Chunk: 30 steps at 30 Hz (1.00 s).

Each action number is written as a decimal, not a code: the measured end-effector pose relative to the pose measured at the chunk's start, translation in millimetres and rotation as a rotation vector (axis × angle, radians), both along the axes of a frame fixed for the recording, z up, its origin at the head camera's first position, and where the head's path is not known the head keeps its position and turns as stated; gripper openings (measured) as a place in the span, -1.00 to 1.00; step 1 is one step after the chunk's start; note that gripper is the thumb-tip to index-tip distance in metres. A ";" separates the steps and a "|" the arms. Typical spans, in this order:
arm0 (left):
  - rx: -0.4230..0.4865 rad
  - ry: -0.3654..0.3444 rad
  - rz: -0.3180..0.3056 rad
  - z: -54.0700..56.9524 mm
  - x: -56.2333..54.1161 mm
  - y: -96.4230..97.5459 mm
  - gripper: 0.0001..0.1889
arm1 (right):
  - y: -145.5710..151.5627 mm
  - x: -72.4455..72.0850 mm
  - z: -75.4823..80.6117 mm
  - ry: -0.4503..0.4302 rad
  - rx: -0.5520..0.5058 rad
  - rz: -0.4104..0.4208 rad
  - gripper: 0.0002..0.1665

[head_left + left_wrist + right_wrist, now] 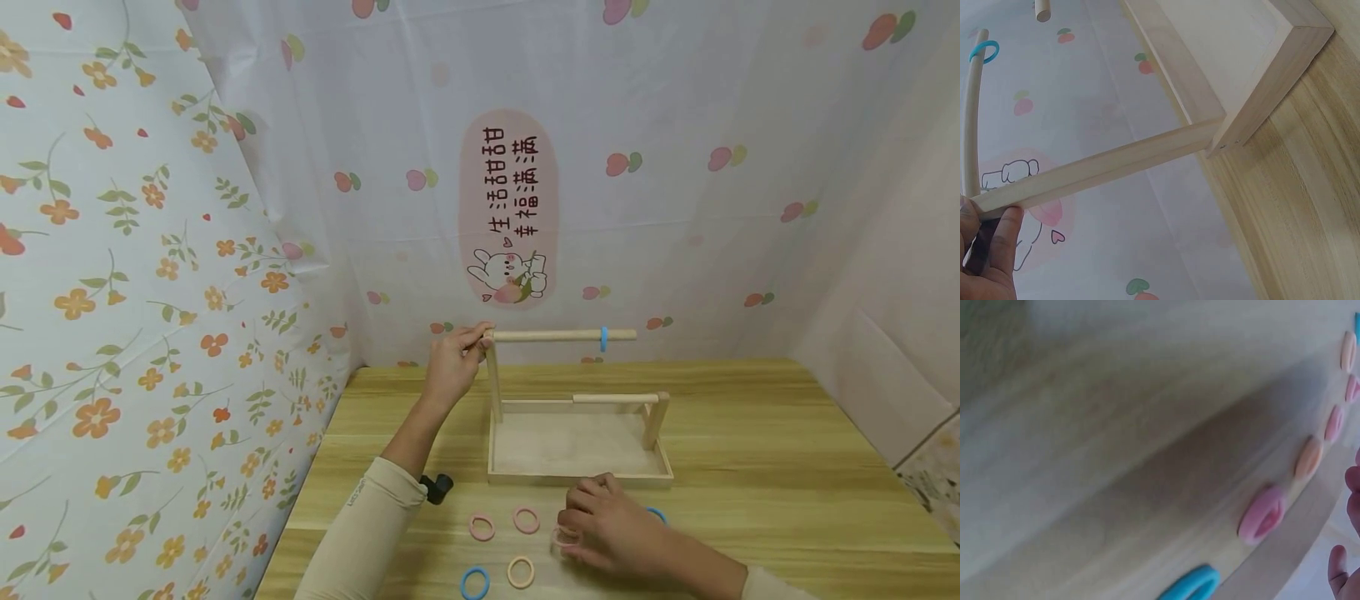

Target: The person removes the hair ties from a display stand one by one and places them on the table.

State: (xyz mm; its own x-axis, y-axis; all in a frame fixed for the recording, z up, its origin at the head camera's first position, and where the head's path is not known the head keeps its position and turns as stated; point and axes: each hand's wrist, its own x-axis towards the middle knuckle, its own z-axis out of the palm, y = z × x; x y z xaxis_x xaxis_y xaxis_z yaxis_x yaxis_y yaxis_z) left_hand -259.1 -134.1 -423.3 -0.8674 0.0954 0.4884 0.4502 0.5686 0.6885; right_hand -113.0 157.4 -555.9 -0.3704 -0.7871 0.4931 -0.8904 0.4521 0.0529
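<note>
A wooden stand [581, 479] has a tray base, a tall post and a long dowel at the top. One blue ring [603, 339] hangs on that dowel. My left hand [456, 362] grips the top corner where the tall post [1097, 164] meets the dowel [971, 125]. On the table in front of the tray, my right hand [611, 525] hovers over a pink ring [564, 540], which it partly covers. In the right wrist view its thumb [1337, 569] and fingers stand apart, and no ring shows between them.
Other rings lie on the table: two pink rings [482, 527], a beige ring [521, 572], a blue ring [475, 583] and another blue ring [657, 514] behind the right hand. A small black object [437, 488] sits beside the left forearm. A shorter dowel [615, 399] crosses low above the tray.
</note>
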 end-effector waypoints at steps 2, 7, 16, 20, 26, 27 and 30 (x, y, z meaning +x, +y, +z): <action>-0.003 0.004 0.000 0.1 0.2 0.2 -0.66 | -2.0 3.2 -2.2 -0.023 0.015 0.002 -0.79; 0.000 0.022 -0.005 0.5 0.8 1.4 -0.66 | -6.0 7.0 -8.4 -0.040 0.024 0.035 -0.82; -0.008 0.028 -0.002 1.1 -0.1 0.8 -0.65 | -7.1 8.7 -15.2 -0.081 0.046 0.090 -0.77; -0.007 0.013 -0.004 1.2 -0.7 0.4 -0.63 | -7.0 9.3 -16.6 -0.093 0.071 0.087 -0.73; -0.006 0.009 0.002 1.1 0.0 0.5 -0.63 | -6.3 10.1 -21.0 -0.072 0.085 0.085 -0.71; -0.001 0.008 0.003 0.8 0.1 0.6 -0.64 | -6.0 10.3 -22.0 -0.070 0.083 0.085 -0.70; 0.001 0.011 0.005 -0.8 0.4 1.0 -0.65 | -5.4 11.0 -24.4 -0.074 0.073 0.090 -0.67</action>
